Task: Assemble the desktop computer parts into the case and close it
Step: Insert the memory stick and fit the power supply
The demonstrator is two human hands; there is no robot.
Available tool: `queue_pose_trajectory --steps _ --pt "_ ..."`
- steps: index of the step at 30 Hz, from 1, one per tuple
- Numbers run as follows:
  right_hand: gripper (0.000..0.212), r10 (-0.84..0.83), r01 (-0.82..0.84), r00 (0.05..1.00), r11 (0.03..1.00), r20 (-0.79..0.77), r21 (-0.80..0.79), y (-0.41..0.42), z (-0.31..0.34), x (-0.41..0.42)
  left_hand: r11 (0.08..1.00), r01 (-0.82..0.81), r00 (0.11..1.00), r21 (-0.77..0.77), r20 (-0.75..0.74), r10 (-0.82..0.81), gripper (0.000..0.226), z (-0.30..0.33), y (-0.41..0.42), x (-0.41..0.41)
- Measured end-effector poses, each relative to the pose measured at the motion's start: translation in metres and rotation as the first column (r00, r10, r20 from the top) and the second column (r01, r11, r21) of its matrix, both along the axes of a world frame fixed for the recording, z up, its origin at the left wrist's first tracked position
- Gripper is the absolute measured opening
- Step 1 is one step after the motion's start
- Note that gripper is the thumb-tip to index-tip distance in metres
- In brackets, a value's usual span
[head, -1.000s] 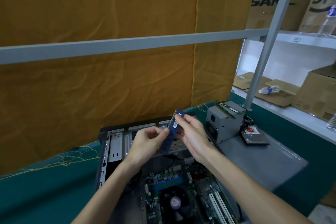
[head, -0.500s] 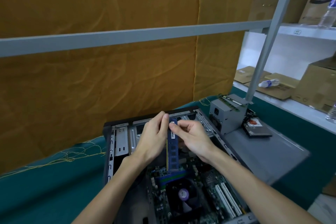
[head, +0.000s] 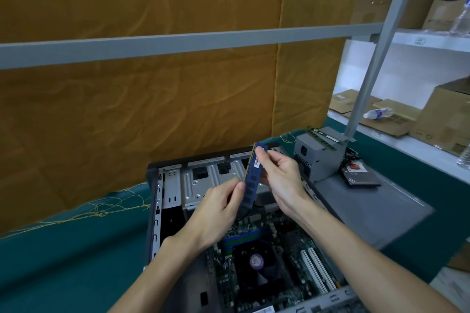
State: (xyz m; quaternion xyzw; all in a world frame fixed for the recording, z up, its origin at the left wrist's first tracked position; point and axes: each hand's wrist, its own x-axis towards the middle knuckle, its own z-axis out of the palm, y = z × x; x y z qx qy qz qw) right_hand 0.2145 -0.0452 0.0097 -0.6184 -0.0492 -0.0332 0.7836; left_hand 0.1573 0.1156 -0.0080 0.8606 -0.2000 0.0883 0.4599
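A blue memory stick [head: 253, 175] is held tilted above the open computer case [head: 155, 211]. My right hand [head: 278, 180] pinches its upper end, and my left hand [head: 218, 208] pinches its lower edge. Below them lies the motherboard [head: 292, 249] with blue and green memory slots [head: 241, 237] and a black CPU fan [head: 255, 262]. The grey power supply [head: 318, 157] stands to the right of the case with green memory sticks [head: 320, 136] on top. A hard drive [head: 358, 173] lies beside it on the grey side panel [head: 376, 211].
The case sits on a teal table cover [head: 63, 249] in front of an orange cloth backdrop. A grey frame bar [head: 178, 42] crosses overhead and a slanted post [head: 368, 84] stands at right. White shelves at right hold cardboard boxes and a water bottle [head: 377, 113].
The memory stick was lowered upright toward the slots half a second ago. It is now raised again and tilted, as it was one second ago.
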Motion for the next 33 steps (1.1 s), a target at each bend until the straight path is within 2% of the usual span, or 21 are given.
queue_pose_trajectory --steps 2,5,7,9,11,14,17,18,19,21,23,27,29,33 --pt "0.023 -0.005 0.005 1.000 1.000 -0.009 0.027 0.001 0.001 0.000 0.997 0.039 0.999 0.060 -0.022 -0.038 0.041 -0.004 0.007 -0.012" --pt "0.019 0.047 -0.040 0.997 0.992 -0.055 0.122 -0.009 0.008 0.002 0.929 0.071 0.997 0.363 -0.041 -0.060 0.039 -0.014 0.022 -0.030" --pt "0.019 0.233 -0.229 0.971 0.971 -0.058 0.068 -0.017 0.010 -0.002 0.913 0.059 0.994 0.404 -0.111 -0.015 0.038 -0.019 0.030 -0.034" --pt "0.020 0.454 -0.461 0.887 0.881 -0.081 -0.111 -0.018 0.007 -0.008 0.896 0.058 0.977 0.441 -0.211 0.040 0.035 -0.021 0.037 -0.033" --pt "0.018 0.594 -0.603 0.791 0.716 -0.145 -0.352 -0.014 0.002 -0.013 0.846 0.089 0.951 0.526 -0.296 0.084 0.028 -0.023 0.041 -0.032" --pt "0.013 0.660 -0.638 0.698 0.399 -0.277 -0.659 -0.009 -0.010 -0.015 0.788 0.108 0.926 0.606 -0.349 0.141 0.025 -0.027 0.043 -0.029" --pt "0.011 0.608 -0.548 0.674 0.032 -0.419 -0.836 -0.005 -0.023 -0.013 0.758 0.139 0.896 0.637 -0.407 0.177 0.013 -0.030 0.044 -0.026" --pt "0.012 0.579 -0.511 0.686 -0.049 -0.441 -0.858 -0.003 -0.026 -0.011 0.744 0.157 0.886 0.650 -0.426 0.185 0.013 -0.029 0.045 -0.026" --pt "0.014 0.555 -0.489 0.699 -0.090 -0.452 -0.868 0.000 -0.029 -0.008 0.731 0.167 0.882 0.662 -0.432 0.190 0.019 -0.028 0.045 -0.026" --pt "0.017 0.532 -0.459 0.720 -0.117 -0.446 -0.881 0.006 -0.033 -0.003 0.699 0.145 0.899 0.700 -0.388 0.203 0.023 -0.028 0.045 -0.025" --pt "0.022 0.534 -0.427 0.719 -0.166 -0.446 -0.889 0.012 -0.038 0.000 0.654 0.127 0.912 0.746 -0.347 0.218 0.037 -0.028 0.042 -0.027" --pt "0.030 0.527 -0.392 0.714 -0.246 -0.462 -0.886 0.018 -0.055 -0.002 0.526 0.321 0.832 0.788 -0.500 0.241 0.065 -0.034 0.041 -0.033" --pt "0.032 0.522 -0.405 0.714 -0.236 -0.466 -0.884 0.018 -0.060 -0.001 0.523 0.368 0.801 0.769 -0.548 0.243 0.069 -0.034 0.040 -0.034" --pt "0.038 0.536 -0.403 0.712 -0.219 -0.454 -0.889 0.018 -0.063 0.002 0.514 0.354 0.813 0.782 -0.528 0.244 0.071 -0.030 0.037 -0.036"
